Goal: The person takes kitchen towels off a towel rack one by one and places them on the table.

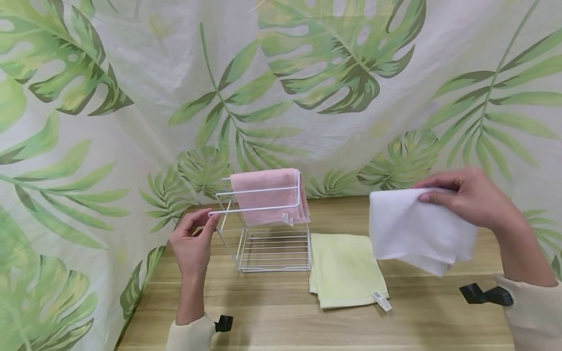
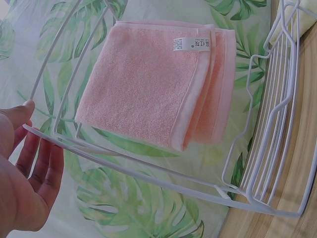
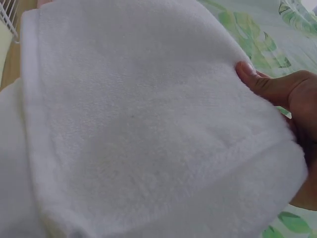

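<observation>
The step in hand looked to be bringing the white towel (image 1: 412,226) to the wire rack (image 1: 274,269); the right hand (image 1: 471,200) gripped it by its upper edge, thumb against fingers, and it hung folded in the air, right of the rack and apart from it; the left hand (image 1: 192,243) had its fingers closed on the end of the rack's front upper bar, seemingly to steady it; the pink towel (image 1: 263,201) hung over the rear bar, and the yellow towel (image 1: 347,273) lay folded on the worktop (image 1: 272,317) just beside the rack; the next move probably called for carrying the white towel leftward and draping it evenly over a bare bar.
</observation>
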Demonstrator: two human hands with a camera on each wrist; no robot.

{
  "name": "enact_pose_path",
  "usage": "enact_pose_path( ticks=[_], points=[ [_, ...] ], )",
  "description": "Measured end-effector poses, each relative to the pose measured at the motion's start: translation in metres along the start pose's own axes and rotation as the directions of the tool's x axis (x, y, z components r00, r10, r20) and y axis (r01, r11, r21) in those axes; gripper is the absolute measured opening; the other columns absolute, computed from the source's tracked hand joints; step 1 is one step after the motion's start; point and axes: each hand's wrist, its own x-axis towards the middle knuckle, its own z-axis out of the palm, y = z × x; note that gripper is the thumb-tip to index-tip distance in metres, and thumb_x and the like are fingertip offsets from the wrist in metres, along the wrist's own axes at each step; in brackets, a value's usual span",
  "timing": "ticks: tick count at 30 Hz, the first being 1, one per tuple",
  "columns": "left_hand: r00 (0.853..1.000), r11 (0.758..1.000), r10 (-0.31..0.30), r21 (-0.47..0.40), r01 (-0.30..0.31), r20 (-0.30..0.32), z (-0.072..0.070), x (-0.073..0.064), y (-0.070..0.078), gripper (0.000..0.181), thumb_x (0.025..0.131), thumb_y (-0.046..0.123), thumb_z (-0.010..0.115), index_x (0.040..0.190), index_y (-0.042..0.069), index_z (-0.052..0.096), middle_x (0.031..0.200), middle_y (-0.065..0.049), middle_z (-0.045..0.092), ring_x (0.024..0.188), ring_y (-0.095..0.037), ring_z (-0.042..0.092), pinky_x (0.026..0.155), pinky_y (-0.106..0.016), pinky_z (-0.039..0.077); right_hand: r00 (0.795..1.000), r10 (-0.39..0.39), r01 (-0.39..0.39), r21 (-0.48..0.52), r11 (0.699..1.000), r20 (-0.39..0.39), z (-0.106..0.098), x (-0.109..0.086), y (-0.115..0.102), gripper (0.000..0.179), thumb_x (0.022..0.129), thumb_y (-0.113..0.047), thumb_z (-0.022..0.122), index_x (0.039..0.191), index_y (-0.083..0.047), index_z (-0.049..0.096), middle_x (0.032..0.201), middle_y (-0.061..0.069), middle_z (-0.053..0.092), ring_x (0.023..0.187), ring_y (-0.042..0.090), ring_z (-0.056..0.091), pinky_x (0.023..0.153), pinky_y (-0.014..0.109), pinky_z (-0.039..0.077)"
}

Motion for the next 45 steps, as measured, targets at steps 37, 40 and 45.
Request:
enact_pose_path(
  ticks=[37, 40, 45],
  points=[
    [0.999, 1.000, 0.031, 0.006, -0.031, 0.013, -0.002, 0.000, 0.001, 0.022, 0.090, 0.009, 0.088, 0.107, -0.003, 0.081, 0.089, 0.011, 0.073, 0.078, -0.004, 0.072, 0.066, -0.012, 0.061, 0.944, -0.194, 0.120, 0.270, 0.955, 0.268, 0.019, -0.091, 0.062, 0.038, 0.091, 0.017, 0.070, 0.114, -0.012, 0.081, 0.105, -0.010, 0.082, 0.083, 0.003, 0.072, 0.063, 0.022, 0.058],
    [1.000, 1.000, 0.025, 0.007, -0.025, 0.010, -0.002, 0.000, 0.001, 0.021, 0.090, 0.010, 0.088, 0.107, -0.002, 0.081, 0.090, 0.010, 0.073, 0.078, -0.004, 0.071, 0.066, -0.012, 0.061, 0.935, -0.151, 0.067, 0.256, 0.964, 0.322, 0.027, -0.088, 0.070, 0.032, 0.096, 0.011, 0.070, 0.115, -0.012, 0.080, 0.106, -0.012, 0.081, 0.087, 0.000, 0.071, 0.064, 0.021, 0.058],
    [1.000, 1.000, 0.005, 0.008, -0.005, 0.008, -0.002, 0.000, 0.000, 0.021, 0.090, 0.010, 0.089, 0.106, -0.001, 0.082, 0.090, 0.009, 0.073, 0.078, -0.005, 0.072, 0.066, -0.013, 0.061, 0.937, -0.069, 0.014, 0.161, 0.987, 0.343, 0.042, -0.079, 0.082, 0.020, 0.100, 0.000, 0.072, 0.114, -0.011, 0.080, 0.108, -0.015, 0.080, 0.096, -0.005, 0.069, 0.072, 0.018, 0.058]
  ],
)
